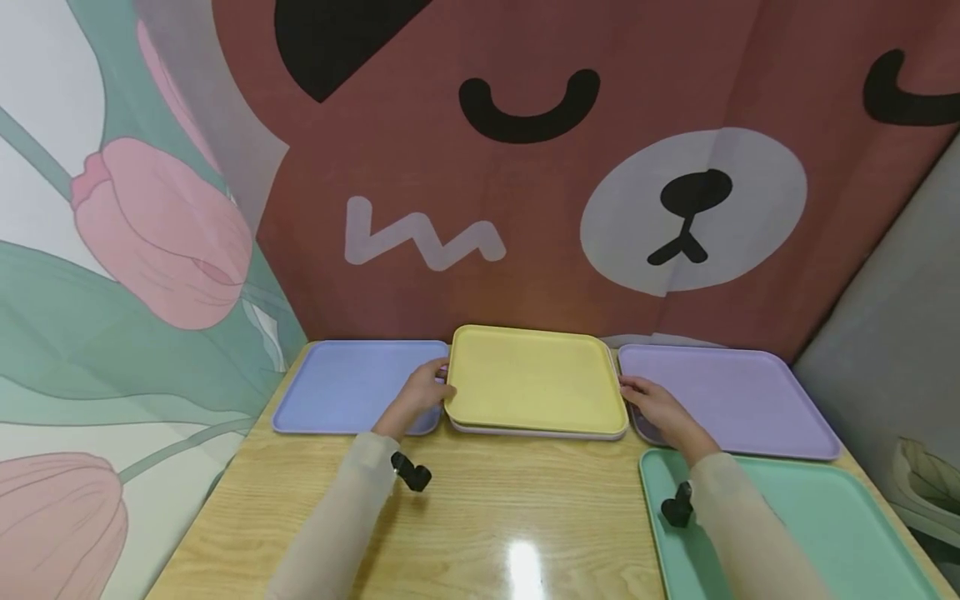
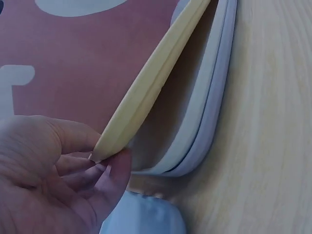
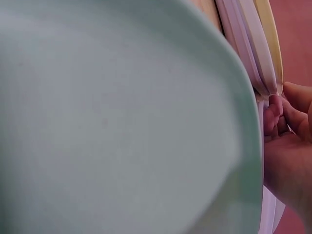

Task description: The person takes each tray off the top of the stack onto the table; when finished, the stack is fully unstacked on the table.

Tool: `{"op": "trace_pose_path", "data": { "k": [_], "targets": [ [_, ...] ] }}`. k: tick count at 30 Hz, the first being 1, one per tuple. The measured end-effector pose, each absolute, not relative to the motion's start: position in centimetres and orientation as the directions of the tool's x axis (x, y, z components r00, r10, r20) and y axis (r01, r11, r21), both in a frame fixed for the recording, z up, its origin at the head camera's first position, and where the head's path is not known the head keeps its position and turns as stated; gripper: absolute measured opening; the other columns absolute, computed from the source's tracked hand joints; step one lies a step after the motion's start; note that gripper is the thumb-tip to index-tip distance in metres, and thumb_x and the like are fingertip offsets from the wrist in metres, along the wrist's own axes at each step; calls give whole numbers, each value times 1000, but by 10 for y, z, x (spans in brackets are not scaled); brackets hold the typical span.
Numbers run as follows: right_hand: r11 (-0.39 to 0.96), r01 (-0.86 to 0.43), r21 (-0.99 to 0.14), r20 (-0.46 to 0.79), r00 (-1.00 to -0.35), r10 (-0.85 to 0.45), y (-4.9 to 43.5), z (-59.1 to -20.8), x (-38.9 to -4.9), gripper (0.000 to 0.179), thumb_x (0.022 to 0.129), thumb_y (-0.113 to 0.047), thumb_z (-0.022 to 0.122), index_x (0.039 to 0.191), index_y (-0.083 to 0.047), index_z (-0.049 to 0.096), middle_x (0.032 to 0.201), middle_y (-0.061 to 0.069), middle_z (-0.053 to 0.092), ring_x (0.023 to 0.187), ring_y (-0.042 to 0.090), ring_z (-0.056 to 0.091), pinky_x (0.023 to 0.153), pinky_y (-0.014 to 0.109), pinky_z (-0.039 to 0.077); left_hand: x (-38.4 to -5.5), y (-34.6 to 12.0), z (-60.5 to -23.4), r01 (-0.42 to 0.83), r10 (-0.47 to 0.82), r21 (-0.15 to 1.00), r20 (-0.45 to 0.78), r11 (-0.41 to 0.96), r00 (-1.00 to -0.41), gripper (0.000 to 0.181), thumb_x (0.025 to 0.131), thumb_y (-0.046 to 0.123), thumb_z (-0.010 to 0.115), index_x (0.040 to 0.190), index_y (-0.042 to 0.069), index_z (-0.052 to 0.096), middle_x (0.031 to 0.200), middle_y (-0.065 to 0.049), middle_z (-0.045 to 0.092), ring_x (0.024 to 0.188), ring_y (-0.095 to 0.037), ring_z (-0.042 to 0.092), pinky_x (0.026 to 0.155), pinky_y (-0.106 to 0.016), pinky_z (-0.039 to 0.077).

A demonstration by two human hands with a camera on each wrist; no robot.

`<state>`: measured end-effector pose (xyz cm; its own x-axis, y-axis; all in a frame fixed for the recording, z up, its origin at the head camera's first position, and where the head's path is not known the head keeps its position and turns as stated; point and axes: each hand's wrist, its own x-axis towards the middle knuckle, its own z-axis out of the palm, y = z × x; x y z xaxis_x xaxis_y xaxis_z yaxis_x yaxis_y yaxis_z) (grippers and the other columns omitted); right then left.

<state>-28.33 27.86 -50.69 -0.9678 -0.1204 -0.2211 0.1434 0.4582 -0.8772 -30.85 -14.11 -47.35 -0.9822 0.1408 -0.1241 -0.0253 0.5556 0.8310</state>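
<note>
Nearest to the camera are two pale sleeves (image 1: 330,521), each with a small black device at the wrist. The right sleeve passes above a green tray (image 1: 825,517), which lies at the right side of the wooden table (image 1: 480,517).

A little farther, the left hand (image 1: 420,393) pinches the left end of a yellow tray (image 1: 536,379) between its thumb and its bent fingers, with only the thickness of the rim between them. The right hand (image 1: 663,410) holds the opposite end in a similar way, thumb at the rim and fingers curled below, almost closed.

The yellow tray is at the middle of the far part of the table, on top of a stack. In the left wrist view, it is tilted, and a gap shows between it and a cream tray (image 2: 197,107); under this one lies a lilac tray (image 2: 213,107). At the right hand, the rims are close together.

To the left of the stack lies a blue tray (image 1: 352,387), to the right a purple tray (image 1: 738,400).

Behind everything hangs a reddish-brown cloth (image 1: 630,100) with a bear face, and at the left a cloth with pink tulips (image 1: 161,233).
</note>
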Motion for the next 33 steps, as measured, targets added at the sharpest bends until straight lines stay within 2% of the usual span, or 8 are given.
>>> {"op": "trace_pose_path", "data": {
  "k": [4, 10, 14, 21, 28, 33],
  "targets": [
    [465, 152, -872, -235, -964, -125, 279, -505, -283, 55, 111, -24, 39, 156, 6, 28, 155, 30, 35, 139, 43, 39, 113, 55, 36, -308, -142, -474, -82, 155, 903, -161, 421, -975, 67, 89, -3, 65, 151, 2, 43, 126, -23, 61, 84, -24, 69, 67, -36, 60],
    [470, 157, -869, -242, -962, -127, 280, -505, -283, 55, 111, -23, 40, 156, 5, 28, 154, 30, 36, 137, 43, 41, 112, 55, 36, -306, -147, -474, -161, 181, 961, -203, 225, -962, 68, 90, 0, 68, 152, 4, 41, 123, -22, 61, 84, -22, 67, 63, -34, 57],
    [470, 153, -869, -235, -964, -121, 280, -504, -282, 54, 110, -21, 41, 156, 6, 29, 150, 30, 39, 133, 41, 43, 110, 54, 38, -304, -149, -471, -183, 214, 972, -211, 146, -954, 70, 92, 1, 67, 154, 5, 37, 129, -23, 60, 87, -20, 68, 61, -31, 56],
    [463, 128, -877, -202, -973, -114, 280, -508, -284, 55, 108, -18, 49, 153, 8, 33, 134, 25, 49, 124, 35, 48, 104, 47, 42, -297, -153, -464, -207, 232, 976, -217, 68, -948, 72, 94, 0, 64, 158, 9, 31, 135, -26, 59, 89, -19, 69, 63, -31, 59],
    [467, 141, -873, -213, -972, -104, 279, -510, -286, 60, 104, -18, 56, 153, 8, 33, 132, 22, 48, 124, 34, 45, 108, 49, 40, -289, -166, -464, -152, 243, 987, -158, 45, -957, 68, 97, 0, 61, 158, 7, 31, 137, -25, 57, 91, -18, 69, 63, -30, 58],
    [481, 141, -865, -211, -973, -96, 280, -510, -286, 61, 103, -18, 59, 152, 9, 34, 122, 17, 48, 116, 31, 45, 100, 41, 42, -283, -178, -466, -124, 240, 992, -127, 27, -962, 68, 97, 0, 61, 158, 6, 30, 137, -26, 55, 90, -17, 69, 63, -30, 59]
  ]
}}
